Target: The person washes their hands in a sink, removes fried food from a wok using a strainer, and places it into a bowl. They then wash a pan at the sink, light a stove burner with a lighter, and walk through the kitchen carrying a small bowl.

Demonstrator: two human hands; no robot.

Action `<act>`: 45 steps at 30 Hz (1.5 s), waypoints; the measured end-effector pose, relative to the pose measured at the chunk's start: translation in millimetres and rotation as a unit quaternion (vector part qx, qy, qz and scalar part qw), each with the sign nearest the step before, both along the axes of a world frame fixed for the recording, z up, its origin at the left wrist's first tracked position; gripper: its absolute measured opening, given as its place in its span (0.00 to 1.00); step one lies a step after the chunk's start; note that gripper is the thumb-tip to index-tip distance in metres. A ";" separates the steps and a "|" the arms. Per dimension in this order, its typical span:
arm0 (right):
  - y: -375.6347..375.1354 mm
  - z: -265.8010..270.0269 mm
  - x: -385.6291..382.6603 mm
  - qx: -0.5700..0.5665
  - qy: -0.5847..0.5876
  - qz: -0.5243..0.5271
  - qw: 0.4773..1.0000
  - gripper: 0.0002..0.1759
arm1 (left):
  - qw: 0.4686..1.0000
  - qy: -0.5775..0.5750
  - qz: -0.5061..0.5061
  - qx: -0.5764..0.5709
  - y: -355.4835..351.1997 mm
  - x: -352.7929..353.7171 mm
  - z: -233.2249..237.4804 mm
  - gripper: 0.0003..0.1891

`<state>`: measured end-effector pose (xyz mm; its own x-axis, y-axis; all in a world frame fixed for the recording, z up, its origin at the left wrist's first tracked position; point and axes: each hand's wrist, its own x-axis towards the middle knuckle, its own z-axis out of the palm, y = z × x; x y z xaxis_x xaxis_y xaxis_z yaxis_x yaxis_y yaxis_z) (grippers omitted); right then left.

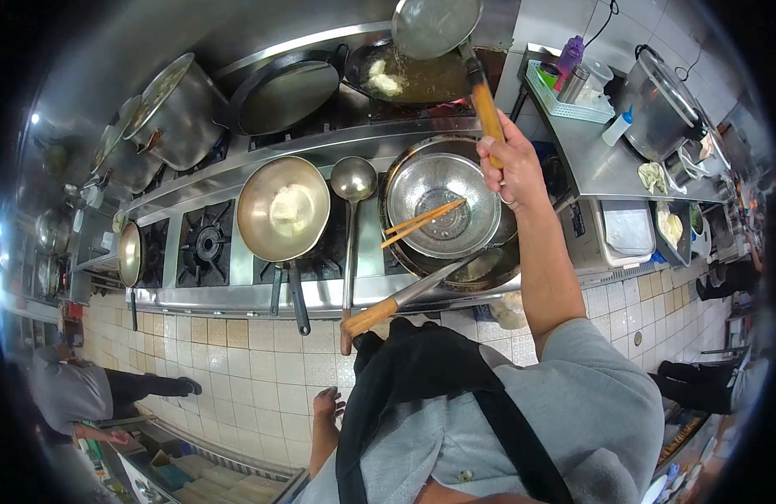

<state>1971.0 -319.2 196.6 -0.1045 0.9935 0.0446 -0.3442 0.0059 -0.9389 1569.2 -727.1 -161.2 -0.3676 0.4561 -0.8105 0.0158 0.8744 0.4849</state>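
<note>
My right hand is wrapped round the wooden handle of a round strainer. The strainer hangs tilted above a wok of oil, in which pale, lumpy food floats. Thin drips seem to fall from the strainer's edge. Closer to me a steel colander sits over a larger dark pan, with wooden chopsticks lying across it. Low at my side, my left hand hangs over the floor, fingers apart and holding nothing.
A frying pan, a long ladle and a wooden-handled tool jut over the stove's front edge. A black pan and tall pots stand behind. The steel side table bears a basket. Other people stand at left and right.
</note>
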 end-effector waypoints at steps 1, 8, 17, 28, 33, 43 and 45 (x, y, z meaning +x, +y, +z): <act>-3.8 3.2 1.1 0.022 0.015 -0.009 1.000 0.36 | 0.999 0.002 -0.033 0.002 -4.7 -5.1 -12.9 0.22; -8.6 -11.8 13.7 0.021 0.025 -0.012 0.999 0.32 | 0.996 0.004 -0.093 0.012 -12.8 -7.8 -24.4 0.22; -96.9 -23.8 63.5 -0.048 -0.027 -0.041 0.998 0.35 | 0.997 -0.027 -0.074 0.018 -19.6 -3.7 -8.0 0.22; -297.7 -42.2 87.4 -0.100 -0.358 -0.181 0.910 0.36 | 0.997 -0.049 -0.042 -0.032 54.9 -47.6 0.0 0.19; -319.4 -67.2 56.3 -0.138 -0.405 -0.143 0.892 0.34 | 0.992 -0.074 -0.078 0.061 84.8 -65.1 -5.6 0.21; -309.1 -48.8 12.9 -0.009 -0.410 -0.186 0.893 0.34 | 0.996 -0.066 -0.041 -0.046 -38.5 -82.0 -25.2 0.22; -290.1 -42.2 11.1 -0.003 -0.428 -0.195 0.882 0.33 | 0.993 -0.056 -0.088 -0.050 -82.5 -93.5 -33.5 0.22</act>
